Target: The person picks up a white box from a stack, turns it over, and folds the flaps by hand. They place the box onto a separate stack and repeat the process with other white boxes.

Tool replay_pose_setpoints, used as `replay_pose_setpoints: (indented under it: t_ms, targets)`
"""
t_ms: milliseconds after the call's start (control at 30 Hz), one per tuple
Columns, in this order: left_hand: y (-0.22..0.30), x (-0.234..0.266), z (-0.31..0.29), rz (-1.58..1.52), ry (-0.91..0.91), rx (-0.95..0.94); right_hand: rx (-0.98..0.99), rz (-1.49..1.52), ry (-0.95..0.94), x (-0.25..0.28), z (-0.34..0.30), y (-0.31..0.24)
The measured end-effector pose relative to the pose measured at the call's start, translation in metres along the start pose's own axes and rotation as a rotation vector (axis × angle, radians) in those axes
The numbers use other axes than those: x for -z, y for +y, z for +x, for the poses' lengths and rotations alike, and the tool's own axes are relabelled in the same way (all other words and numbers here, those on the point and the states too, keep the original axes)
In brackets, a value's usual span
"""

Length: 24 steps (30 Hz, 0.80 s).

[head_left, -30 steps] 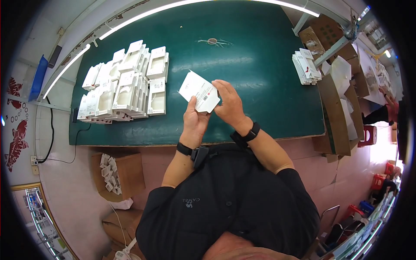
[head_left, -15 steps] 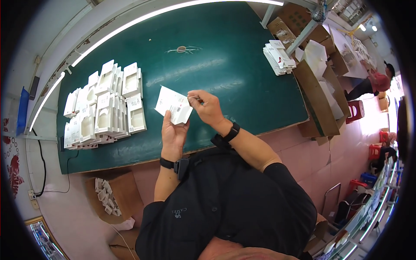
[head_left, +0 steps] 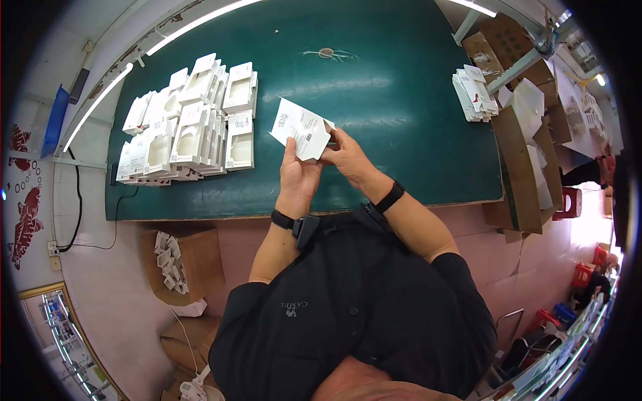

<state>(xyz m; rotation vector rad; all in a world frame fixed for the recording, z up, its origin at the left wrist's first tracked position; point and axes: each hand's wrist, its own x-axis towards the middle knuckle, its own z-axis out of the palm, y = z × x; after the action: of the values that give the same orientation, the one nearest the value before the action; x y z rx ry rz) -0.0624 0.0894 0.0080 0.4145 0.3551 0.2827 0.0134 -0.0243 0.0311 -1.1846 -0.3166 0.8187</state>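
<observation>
Over the front part of the green table, I hold a white printed paper box (head_left: 306, 128), its end flaps spread at the right. My left hand (head_left: 297, 175) grips its near edge, thumb on the printed face. At the flap end, the fingers of my right hand (head_left: 348, 157) pinch the box's right edge. To the left stand several stacks of white boxes (head_left: 190, 137) with cut-out windows. A smaller pile of flat white boxes (head_left: 473, 93) lies at the table's far right.
The green table (head_left: 401, 160) spreads ahead of me. Beyond its right edge stands an open brown carton (head_left: 518, 167) with white sheets. A carton of small white pieces (head_left: 172, 264) sits on the floor at left. Another person (head_left: 592, 172) is partly visible at far right.
My right hand has moved lower along the box's flap end and now grips its edge. The whole view has shifted, so the table appears higher and further right.
</observation>
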Motion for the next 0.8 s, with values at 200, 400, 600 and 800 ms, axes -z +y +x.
replay_pose_setpoints:
  t_ms: [200,400,600,800]
  targets:
    - [0.003,0.008,0.008,-0.037,-0.049,-0.014,0.073,-0.141,-0.014,-0.004,-0.003,0.012]
    - [0.001,0.000,0.007,-0.081,-0.014,-0.010,0.209,-0.401,0.148,-0.004,0.000,0.010]
    - [0.000,-0.004,0.005,-0.003,-0.171,-0.028,0.241,-0.441,0.166,-0.007,0.002,0.010]
    - [-0.005,0.007,0.011,0.010,-0.030,-0.044,0.198,-0.381,0.129,0.000,0.004,0.021]
